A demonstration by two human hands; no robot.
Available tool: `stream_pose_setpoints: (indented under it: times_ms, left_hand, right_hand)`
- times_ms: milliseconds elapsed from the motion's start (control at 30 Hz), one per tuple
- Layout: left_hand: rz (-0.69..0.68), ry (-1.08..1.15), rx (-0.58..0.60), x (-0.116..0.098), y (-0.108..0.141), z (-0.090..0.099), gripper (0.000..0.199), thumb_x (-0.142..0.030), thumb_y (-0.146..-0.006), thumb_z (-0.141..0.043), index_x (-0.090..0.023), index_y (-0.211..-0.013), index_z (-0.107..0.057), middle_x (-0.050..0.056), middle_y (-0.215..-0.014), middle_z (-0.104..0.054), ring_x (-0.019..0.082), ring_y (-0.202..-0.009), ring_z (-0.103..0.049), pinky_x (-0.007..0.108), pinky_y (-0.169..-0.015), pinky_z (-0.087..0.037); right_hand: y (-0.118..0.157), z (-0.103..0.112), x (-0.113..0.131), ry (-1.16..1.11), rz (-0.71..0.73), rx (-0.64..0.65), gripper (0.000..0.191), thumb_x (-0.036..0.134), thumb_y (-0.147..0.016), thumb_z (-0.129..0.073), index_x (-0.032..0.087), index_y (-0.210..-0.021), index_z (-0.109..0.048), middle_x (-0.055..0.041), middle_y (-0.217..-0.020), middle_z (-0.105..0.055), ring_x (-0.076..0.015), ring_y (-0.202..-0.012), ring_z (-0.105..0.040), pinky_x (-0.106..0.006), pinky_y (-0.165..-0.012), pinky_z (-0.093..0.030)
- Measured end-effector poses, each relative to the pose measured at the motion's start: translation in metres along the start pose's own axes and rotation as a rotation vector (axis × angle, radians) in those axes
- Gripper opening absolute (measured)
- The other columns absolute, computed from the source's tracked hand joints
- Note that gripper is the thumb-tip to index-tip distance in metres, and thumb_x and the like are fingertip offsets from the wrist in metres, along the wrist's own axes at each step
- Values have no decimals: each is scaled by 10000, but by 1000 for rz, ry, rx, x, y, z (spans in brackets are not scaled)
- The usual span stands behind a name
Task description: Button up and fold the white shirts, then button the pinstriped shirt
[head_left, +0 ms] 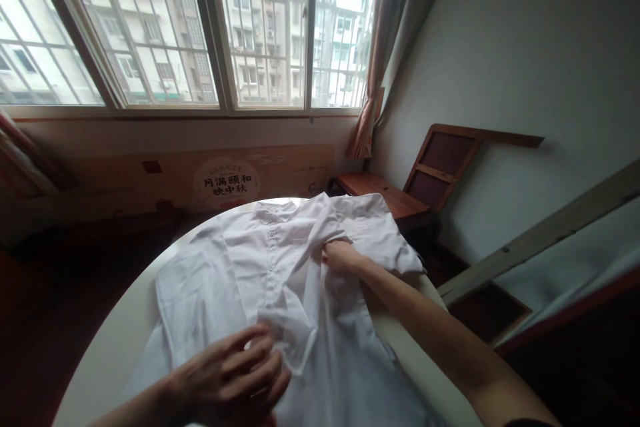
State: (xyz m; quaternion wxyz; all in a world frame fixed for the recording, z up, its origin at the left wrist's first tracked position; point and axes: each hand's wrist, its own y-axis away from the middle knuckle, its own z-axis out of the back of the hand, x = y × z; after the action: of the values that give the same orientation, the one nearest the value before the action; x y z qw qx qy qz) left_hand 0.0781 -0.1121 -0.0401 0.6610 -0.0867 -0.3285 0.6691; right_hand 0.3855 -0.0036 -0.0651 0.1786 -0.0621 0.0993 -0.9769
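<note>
A white buttoned shirt [200,287] lies spread over a round table, its collar towards the window and its button line running down the middle. My right hand [343,257] reaches far across and is closed on the shirt's cloth at the chest, where folds gather; the fingertips are partly hidden in the fabric. Lower down, my left hand [245,370] hovers over the lower front with loosely curled fingers apart, and nothing shows in it. Beside its fingertips a loose flap of the cloth is bunched up. A sleeve spreads out on the right, past my right hand.
The white round table [113,330] shows its rim on the left. Beyond it are a low wooden piece of furniture [370,188] and a wooden panel leaning on the wall [445,157]. Barred windows and a gathered curtain [364,127] stand behind. A slanted beam [550,240] is at right.
</note>
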Motion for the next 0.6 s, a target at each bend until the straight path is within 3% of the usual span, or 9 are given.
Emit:
stream_pose_setpoints:
  times_ms: [33, 100, 167, 233, 267, 333, 433, 500, 600]
  left_hand:
    - [126, 109, -1, -4, 1, -5, 372, -446, -828, -521, -201, -1097, -599, 81, -928, -668, 198, -856, -620, 344, -821, -498]
    - [544, 259, 36, -3, 5, -16, 456, -524, -817, -500, -193, -1122, -567, 95, -938, -656, 198, -808, -619, 323, -724, -506]
    - [1027, 339, 152, 4, 11, -31, 529, -550, -769, -545, -178, -1146, -540, 106, -988, -638, 211, -805, -615, 325, -687, -492]
    - [1341, 441, 301, 11, 15, -46, 643, -582, -681, -608, -154, -1154, -527, 99, -970, -633, 224, -791, -612, 327, -680, -473]
    - [1407, 505, 363, 12, 16, -54, 683, -590, -640, -631, -147, -1149, -525, 81, -917, -637, 224, -769, -609, 319, -670, -459]
    - [1451, 606, 447, 13, 16, -66, 672, -560, -596, -665, -153, -1113, -527, 28, -785, -625, 210, -713, -596, 293, -638, -422]
    - [1492, 711, 483, 10, 13, -76, 596, -461, -564, -702, -167, -1050, -520, -22, -677, -579, 185, -657, -565, 264, -587, -375]
    - [1545, 775, 467, 7, 10, -76, 601, -425, -548, -713, -159, -1043, -500, -34, -663, -558, 172, -641, -551, 255, -571, -368]
    - [1570, 832, 446, 2, 6, -74, 681, -437, -518, -735, -147, -1072, -468, -52, -636, -529, 161, -619, -535, 251, -560, -364]
  right_hand:
    - [6, 2, -2, -23, 88, 82, 237, 340, -824, -624, 170, -988, -628, -65, -1050, -616, -191, -937, -595, -325, -820, -488]
    - [18, 10, -8, -85, 218, 179, 157, 314, -802, -636, 167, -852, -661, -51, -919, -653, -186, -874, -610, -284, -793, -476]
    - [23, 19, -13, -97, 166, 52, 148, 269, -846, -557, 164, -852, -661, -57, -884, -657, -192, -861, -603, -291, -786, -463]
    - [21, 26, -17, -31, 39, -190, 181, 221, -848, -527, 160, -979, -637, -89, -1003, -639, -219, -946, -571, -330, -829, -443]
    - [17, 27, -18, 18, 36, -258, 240, 201, -824, -550, 161, -1053, -612, -108, -1104, -608, -242, -1020, -539, -355, -868, -422]
    - [5, 25, -19, 117, 121, -244, 348, 156, -784, -574, 177, -1131, -577, -122, -1234, -540, -274, -1117, -477, -399, -930, -372]
    - [-15, 19, -23, 237, 147, -83, 242, 101, -806, -488, 163, -990, -633, -133, -1065, -614, -273, -1022, -526, -403, -901, -368]
    - [-23, 17, -28, 259, 10, -93, 236, 89, -822, -434, 151, -917, -641, -128, -935, -636, -259, -929, -558, -368, -831, -393]
    - [-27, 20, -34, 203, -286, -309, 280, 120, -862, -377, 149, -1030, -599, -129, -996, -628, -237, -891, -576, -318, -730, -406]
